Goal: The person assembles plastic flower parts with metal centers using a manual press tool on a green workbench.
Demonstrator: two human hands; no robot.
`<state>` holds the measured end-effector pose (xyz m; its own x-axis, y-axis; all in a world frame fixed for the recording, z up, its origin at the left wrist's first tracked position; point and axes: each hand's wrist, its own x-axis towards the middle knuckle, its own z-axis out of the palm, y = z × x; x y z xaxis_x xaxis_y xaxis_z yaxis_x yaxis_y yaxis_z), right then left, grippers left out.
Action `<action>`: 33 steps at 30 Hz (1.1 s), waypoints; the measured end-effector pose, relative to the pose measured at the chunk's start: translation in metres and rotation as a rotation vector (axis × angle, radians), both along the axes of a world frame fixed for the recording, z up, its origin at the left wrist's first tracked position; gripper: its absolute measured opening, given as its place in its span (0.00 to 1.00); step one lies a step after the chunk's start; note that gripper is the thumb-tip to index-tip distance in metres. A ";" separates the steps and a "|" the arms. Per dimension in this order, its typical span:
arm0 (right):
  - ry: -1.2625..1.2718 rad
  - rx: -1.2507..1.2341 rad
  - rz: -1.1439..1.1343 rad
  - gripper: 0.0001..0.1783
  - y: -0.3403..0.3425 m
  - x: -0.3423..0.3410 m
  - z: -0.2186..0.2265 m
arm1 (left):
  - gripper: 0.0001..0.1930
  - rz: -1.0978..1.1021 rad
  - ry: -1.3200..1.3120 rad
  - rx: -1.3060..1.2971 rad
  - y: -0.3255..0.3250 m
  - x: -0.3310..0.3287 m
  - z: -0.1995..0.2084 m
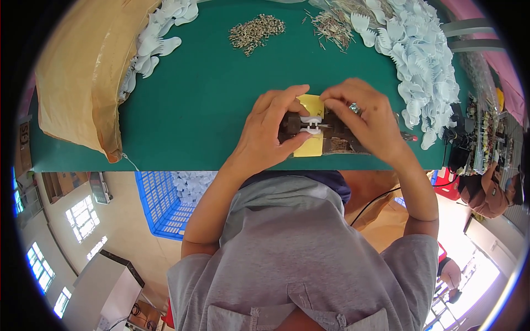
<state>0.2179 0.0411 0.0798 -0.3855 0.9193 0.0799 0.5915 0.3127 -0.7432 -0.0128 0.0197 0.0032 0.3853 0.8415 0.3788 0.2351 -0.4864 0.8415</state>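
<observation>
My left hand [265, 128] curls around the end of a small dark metal bench fixture [291, 124]. Its thumb and fingertips press on a white plastic clip [311, 125], whose two halves face each other there with a thin metal rod between them. Under the fixture lies a yellow pad [309, 148]. Above the pad's right side, my right hand [367, 116] is closed, thumb and forefinger pinched together. Whatever sits between those fingertips is too small to make out. The fixture's dark body [342, 143] continues beneath my right hand, which partly hides it.
On the green table [193, 110] lie a pile of small metal springs [257, 33], thin metal pins [333, 30] and heaps of white toothed clip halves [422, 71]. A brown paper sack [94, 77] stands left. Below the table edge is a blue crate [160, 212]. People work at far right.
</observation>
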 end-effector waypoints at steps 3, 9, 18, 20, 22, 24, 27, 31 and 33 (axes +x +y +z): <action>-0.106 0.044 0.064 0.04 0.011 0.015 -0.011 | 0.42 0.000 0.031 0.028 0.001 0.000 0.000; -0.205 -0.252 0.119 0.05 0.036 0.008 -0.015 | 0.39 -0.007 -0.007 -0.062 0.000 0.002 0.003; -0.430 -0.040 0.262 0.04 0.047 0.011 -0.027 | 0.39 -0.008 -0.010 -0.048 0.000 0.002 0.001; -0.420 0.095 0.182 0.05 0.047 0.014 -0.027 | 0.39 -0.010 -0.019 -0.089 0.000 0.003 0.001; -0.210 -0.271 0.119 0.06 0.047 0.014 -0.018 | 0.39 -0.006 -0.010 -0.081 0.001 0.002 0.001; -0.200 -0.351 0.108 0.07 0.043 0.010 -0.014 | 0.39 -0.011 0.002 -0.072 0.000 0.001 0.002; -0.203 -0.445 0.078 0.08 0.043 0.005 -0.014 | 0.39 -0.010 -0.011 -0.101 -0.001 0.002 0.003; -0.192 -0.471 0.061 0.08 0.043 0.005 -0.018 | 0.40 -0.006 -0.011 -0.065 0.001 0.003 0.003; -0.109 -0.439 0.074 0.07 0.042 0.008 -0.017 | 0.41 0.004 0.001 -0.019 0.001 0.003 0.002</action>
<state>0.2259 0.0833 0.0624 -0.4358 0.8266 -0.3561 0.6615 0.0259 -0.7495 -0.0103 0.0204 0.0049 0.3825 0.8501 0.3620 0.2379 -0.4692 0.8504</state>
